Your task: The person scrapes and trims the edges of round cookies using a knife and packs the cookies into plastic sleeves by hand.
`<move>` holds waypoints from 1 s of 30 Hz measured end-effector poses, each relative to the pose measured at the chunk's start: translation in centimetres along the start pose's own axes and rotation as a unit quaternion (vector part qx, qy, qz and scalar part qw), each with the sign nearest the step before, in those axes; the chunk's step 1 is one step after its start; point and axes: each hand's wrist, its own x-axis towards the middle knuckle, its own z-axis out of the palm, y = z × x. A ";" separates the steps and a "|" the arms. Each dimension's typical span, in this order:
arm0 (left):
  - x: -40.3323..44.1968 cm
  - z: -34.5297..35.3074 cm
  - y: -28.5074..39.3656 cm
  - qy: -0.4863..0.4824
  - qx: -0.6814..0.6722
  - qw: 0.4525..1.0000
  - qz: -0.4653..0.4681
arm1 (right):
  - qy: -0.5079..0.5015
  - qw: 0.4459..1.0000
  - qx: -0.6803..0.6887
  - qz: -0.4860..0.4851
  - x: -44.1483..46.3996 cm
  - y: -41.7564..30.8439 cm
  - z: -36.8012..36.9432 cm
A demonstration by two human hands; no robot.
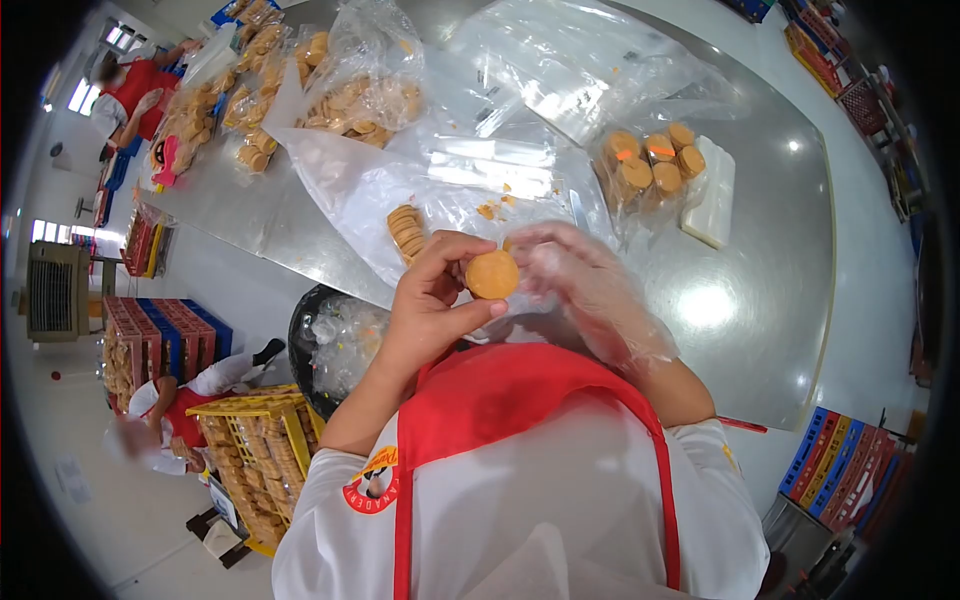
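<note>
Between the thumb and fingers of my bare left hand is a round golden cookie, its flat face toward me. My right hand, in a clear plastic glove, is beside the cookie with its fingers bent; whether they hold anything is hard to make out. A row of stacked cookies lies on the clear plastic sheet just beyond my left hand. Crumbs are scattered on the plastic past my fingers.
Bagged cookies and a white stack of bags lie at right on the metal table. More bagged cookies are at far left. A black bin stands below the table edge, near a yellow crate. Two people are at left.
</note>
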 end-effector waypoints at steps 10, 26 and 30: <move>0.1 -1.1 -0.9 0.081 -0.041 0.995 -0.036 | 0.276 0.748 -0.561 -0.221 -1.7 5.6 -7.0; 0.3 -2.2 -2.3 0.066 -0.052 0.994 -0.066 | 0.257 0.715 -0.625 -0.176 0.1 7.7 -7.9; 0.3 -2.0 -2.6 0.060 -0.052 0.995 -0.062 | 0.245 0.749 -0.586 -0.188 -0.8 7.3 -7.9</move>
